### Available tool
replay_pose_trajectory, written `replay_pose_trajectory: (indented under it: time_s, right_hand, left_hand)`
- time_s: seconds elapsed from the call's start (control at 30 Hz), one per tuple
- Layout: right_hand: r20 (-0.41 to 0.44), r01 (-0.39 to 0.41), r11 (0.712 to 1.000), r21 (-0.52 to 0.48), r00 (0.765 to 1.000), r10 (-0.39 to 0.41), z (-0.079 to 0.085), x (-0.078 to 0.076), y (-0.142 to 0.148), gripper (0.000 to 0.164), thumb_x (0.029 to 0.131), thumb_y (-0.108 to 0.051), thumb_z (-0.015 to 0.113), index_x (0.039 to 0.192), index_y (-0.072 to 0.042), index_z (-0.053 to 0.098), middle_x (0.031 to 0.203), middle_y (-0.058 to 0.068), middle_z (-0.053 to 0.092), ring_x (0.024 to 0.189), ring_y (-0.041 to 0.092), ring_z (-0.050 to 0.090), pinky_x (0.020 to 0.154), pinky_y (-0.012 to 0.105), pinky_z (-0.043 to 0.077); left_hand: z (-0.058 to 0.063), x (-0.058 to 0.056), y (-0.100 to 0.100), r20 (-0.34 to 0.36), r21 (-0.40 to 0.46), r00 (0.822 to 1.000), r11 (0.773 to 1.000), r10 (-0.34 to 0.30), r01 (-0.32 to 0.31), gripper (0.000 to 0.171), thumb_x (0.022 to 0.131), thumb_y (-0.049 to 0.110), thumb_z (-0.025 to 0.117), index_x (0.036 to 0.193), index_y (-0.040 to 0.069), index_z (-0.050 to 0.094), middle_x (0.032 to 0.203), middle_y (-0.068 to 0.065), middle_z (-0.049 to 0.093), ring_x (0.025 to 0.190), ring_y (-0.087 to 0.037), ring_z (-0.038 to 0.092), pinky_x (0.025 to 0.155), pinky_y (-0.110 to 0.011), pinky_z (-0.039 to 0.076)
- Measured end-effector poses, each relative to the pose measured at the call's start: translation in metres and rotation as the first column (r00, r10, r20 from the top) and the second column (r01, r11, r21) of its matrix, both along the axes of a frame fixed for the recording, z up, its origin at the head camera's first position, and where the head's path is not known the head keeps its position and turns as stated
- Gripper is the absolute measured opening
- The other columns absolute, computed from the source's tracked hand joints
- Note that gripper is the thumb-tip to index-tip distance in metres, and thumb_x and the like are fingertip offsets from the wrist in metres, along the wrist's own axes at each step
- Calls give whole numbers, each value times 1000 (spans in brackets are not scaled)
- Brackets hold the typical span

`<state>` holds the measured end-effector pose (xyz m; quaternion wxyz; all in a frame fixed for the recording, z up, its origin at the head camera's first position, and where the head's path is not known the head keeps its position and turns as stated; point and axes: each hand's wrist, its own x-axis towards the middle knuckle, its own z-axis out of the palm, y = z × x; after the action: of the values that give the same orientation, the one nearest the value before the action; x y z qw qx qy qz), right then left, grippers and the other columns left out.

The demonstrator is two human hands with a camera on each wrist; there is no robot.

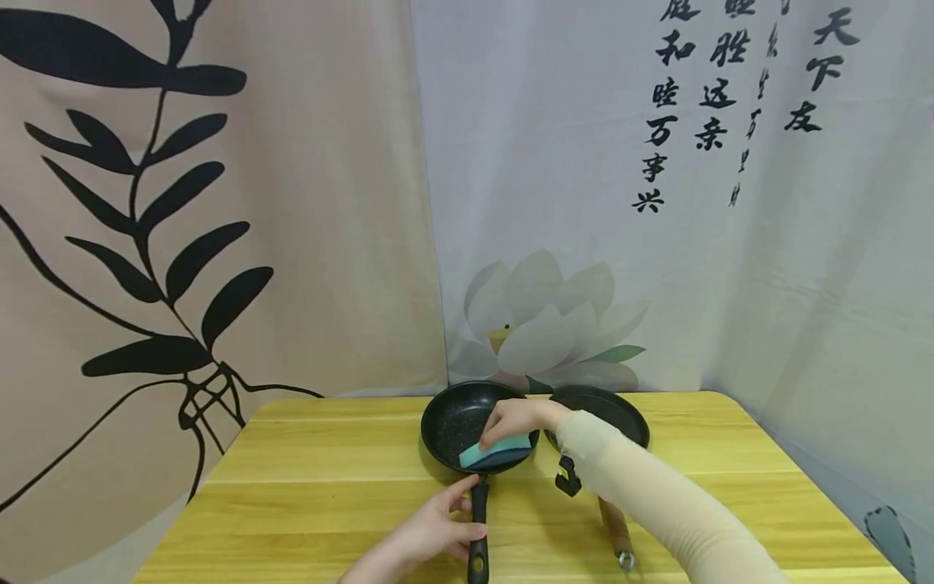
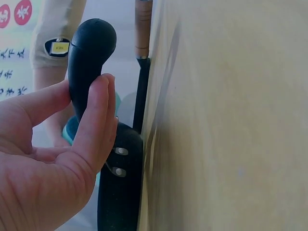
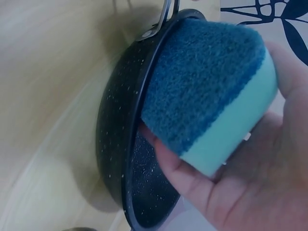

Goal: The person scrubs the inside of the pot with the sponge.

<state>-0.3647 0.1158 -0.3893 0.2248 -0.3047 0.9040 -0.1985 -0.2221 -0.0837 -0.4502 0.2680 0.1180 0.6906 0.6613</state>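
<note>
Sponge (image 3: 207, 91) of pale turquoise foam with dark blue scouring layer is gripped by the right hand (image 1: 514, 419), at near side of the round black speckled frying pan (image 1: 454, 418). The left hand (image 1: 439, 521) pinches the pan's long black handle (image 1: 478, 507); keeping this firm should help even pressure. Beside it on yellow wooden counter (image 1: 306, 470) lies another dark pan (image 1: 609, 403), wooden-handled.

On the pale backdrop (image 1: 554, 122) we read black Chinese characters in vertical columns: 天下友 in the right column (image 1: 824, 73), 睦胜远亲 in the middle column (image 1: 718, 93) and 庭和睦万事兴 in the left column (image 1: 661, 130), the latter two cut at the top. A narrow column (image 1: 753, 124) of smaller characters escapes us. In the left wrist view, we cannot surely read the white characters on the red discs (image 2: 22, 12) or the print on a yellow label (image 2: 60, 47) at the sleeve (image 2: 55, 24).
</note>
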Motion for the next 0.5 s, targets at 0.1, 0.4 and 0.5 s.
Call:
replay_pose_trajectory:
  time_s: [0.1,0.4,0.5]
  right_hand:
    - [10,1,1000,-9,1000,-1,-1,-2,-3,26,84,-45,68,100,-27,77,105,-13,69,96,5,62,86,30,51]
    - [42,46,998,-33,998,-44,-5,-2,-12,34,86,-48,66,108,-24,75,109,-11,68,94,6,61,79,34,52]
    - [64,72,996,-61,996,-68,-7,-1,-15,34,86,-49,65,109,-25,74,105,-10,67,85,8,59,71,34,50]
  left_hand:
    - [-1,-1,0,-6,3,1000,1000,-3,3,75,90,-2,65,152,-4,22,107,-17,51,68,-22,65,63,-37,57]
    - [0,-2,-1,1,-4,1000,1000,-12,12,75,91,-1,65,152,-4,21,108,-17,51,69,-22,65,63,-36,57]
    - [0,-1,-1,-3,-15,1000,1000,-9,9,75,91,-1,65,152,-4,21,108,-17,50,68,-21,65,63,-36,57]
